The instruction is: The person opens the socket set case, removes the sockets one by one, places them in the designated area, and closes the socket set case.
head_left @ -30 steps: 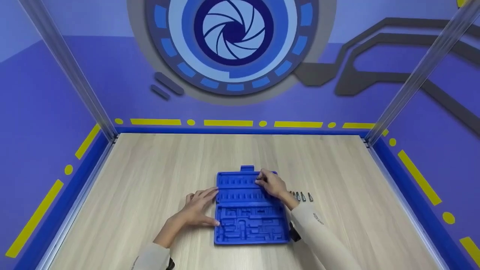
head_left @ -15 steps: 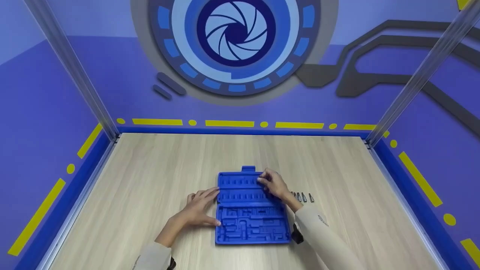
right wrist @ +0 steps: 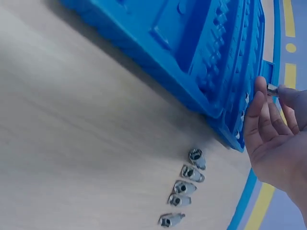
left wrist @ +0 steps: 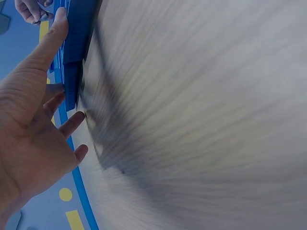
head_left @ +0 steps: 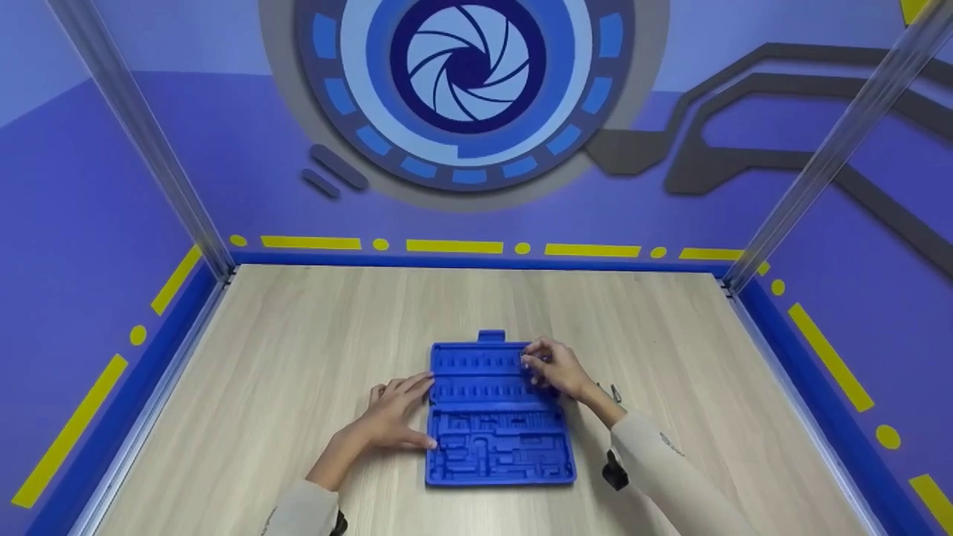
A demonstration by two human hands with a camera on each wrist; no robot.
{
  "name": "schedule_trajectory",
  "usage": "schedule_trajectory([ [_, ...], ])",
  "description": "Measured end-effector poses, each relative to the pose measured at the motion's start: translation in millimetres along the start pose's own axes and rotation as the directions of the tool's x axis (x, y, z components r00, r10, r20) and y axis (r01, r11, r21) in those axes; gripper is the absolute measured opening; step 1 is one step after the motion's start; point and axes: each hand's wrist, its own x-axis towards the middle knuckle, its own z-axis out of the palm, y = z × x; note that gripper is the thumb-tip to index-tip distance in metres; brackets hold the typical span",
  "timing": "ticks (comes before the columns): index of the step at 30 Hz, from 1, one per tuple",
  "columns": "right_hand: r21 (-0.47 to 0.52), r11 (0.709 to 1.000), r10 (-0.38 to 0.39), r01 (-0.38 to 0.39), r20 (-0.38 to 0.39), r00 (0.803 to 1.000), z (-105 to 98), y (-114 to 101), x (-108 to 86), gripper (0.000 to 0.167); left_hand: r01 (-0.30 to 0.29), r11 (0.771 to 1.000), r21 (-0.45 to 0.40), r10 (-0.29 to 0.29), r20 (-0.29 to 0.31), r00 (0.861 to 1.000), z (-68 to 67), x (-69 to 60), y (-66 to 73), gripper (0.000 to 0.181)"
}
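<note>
At the far right corner of the blue case [head_left: 488, 406], I hold a metal socket [right wrist: 272, 90], pinched in the right hand [head_left: 562, 368]; slack fingers could drop it. The left hand [head_left: 393, 420], fingers apart, touches the case.

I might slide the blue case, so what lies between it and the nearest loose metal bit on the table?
Only bare, shaded tabletop lies between the blue case and the nearest metal bit, as the right wrist view shows.
</note>
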Motion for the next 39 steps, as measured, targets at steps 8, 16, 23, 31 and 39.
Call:
schedule_trajectory([
  [8,0.001,1.000,-0.001,0.001,0.055,0.999,-17,-19,-18.0,0.028,0.003,1.000,0.002,-0.003,0.004,1.000,-0.7,-0.2,1.1,0.112],
  [16,0.012,0.999,0.035,-0.036,0.065,0.997,-34,-13,-27.6,0.032,-0.017,1.000,-0.019,0.017,0.005,1.000,-1.1,-0.7,0.9,0.111],
  [23,0.018,0.999,0.042,-0.044,0.089,0.995,-49,2,-36.0,0.041,-0.030,1.000,-0.008,0.030,-0.001,1.000,-1.0,0.3,0.3,0.112],
  [31,0.002,0.998,0.064,-0.065,0.146,0.987,-71,7,-48.9,0.046,-0.021,1.000,-0.002,0.021,-0.001,1.000,-1.4,-1.0,0.2,0.112],
  [39,-0.051,0.996,0.083,-0.076,0.152,0.985,-98,17,-63.8,0.048,-0.015,1.000,-0.001,0.015,-0.001,1.000,0.3,-1.5,-0.7,0.112],
])
